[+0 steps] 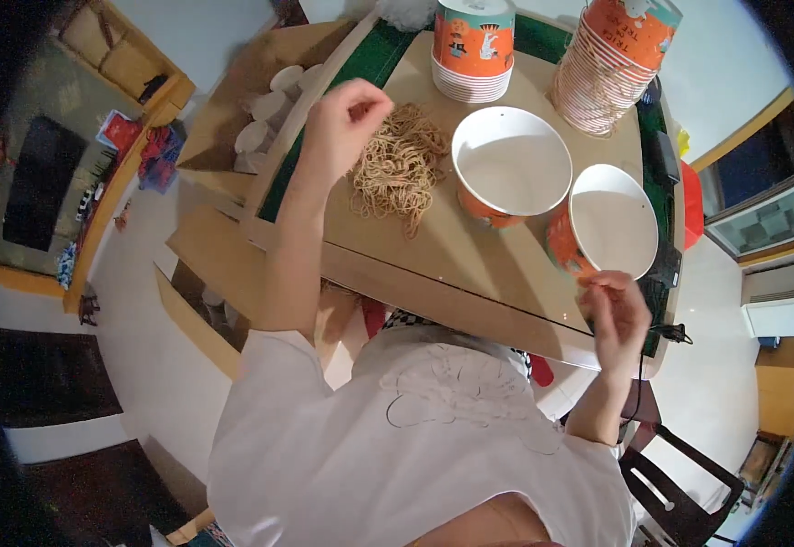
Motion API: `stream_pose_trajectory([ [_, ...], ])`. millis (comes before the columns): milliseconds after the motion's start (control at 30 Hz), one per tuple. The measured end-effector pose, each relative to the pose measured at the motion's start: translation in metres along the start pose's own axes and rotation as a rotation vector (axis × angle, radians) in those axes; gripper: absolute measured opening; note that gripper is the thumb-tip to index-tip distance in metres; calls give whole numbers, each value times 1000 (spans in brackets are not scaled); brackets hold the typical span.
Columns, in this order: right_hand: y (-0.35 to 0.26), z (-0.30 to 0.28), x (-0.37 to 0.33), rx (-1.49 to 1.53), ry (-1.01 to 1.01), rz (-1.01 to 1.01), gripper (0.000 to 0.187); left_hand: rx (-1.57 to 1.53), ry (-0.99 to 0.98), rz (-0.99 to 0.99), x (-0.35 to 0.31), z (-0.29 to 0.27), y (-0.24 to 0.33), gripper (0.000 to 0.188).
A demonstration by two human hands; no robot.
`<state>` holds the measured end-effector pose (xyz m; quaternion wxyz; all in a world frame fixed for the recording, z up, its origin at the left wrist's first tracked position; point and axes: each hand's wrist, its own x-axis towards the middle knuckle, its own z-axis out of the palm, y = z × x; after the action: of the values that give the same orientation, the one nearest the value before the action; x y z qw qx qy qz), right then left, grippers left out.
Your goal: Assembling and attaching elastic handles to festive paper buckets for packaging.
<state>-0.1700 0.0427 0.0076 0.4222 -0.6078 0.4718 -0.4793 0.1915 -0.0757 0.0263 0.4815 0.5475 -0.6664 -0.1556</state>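
1. Two paper buckets (512, 164) stand separated on our desk (470, 264); nested stacks (473, 55) seemingly remain.
2. Our left fingers (376, 109) pinch together beside heaped rubber bands (402, 159).
3. Whether our right fingers (618, 284) grip anything, we cannot tell.

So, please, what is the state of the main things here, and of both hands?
Loose heap of thin tan strands: tangled
Left round orange paper bucket: mouth up, seemingly empty
Right round orange paper bucket: mouth up, seemingly empty
Short orange paper-bucket stack: nested, upside down
Tall orange paper-bucket stack: nested, upside down
Upper brown cardboard box: open, white cups inside
Left hand: fingers bent, hold unclear
Right hand: fingers bent, hold unclear
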Motion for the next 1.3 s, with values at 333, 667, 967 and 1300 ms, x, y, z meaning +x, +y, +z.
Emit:
stream_pose_trajectory([
  [333, 30, 39, -15, 28, -217, 37, 12, 313, -165, -105, -72, 49, -47, 3],
  [667, 41, 52, -23, 98, -214, 37, 7, 216, 34, -76, -60, 34, -48, 9],
  [967, 52, 71, -15, 208, -322, 184, 11, -289, 2, -295, -54, 19, -49, 8],
  [1300, 63, 236, 107, 210, -189, -295, 41, -388, -186, -240, -1, -14, 40, 16],
])
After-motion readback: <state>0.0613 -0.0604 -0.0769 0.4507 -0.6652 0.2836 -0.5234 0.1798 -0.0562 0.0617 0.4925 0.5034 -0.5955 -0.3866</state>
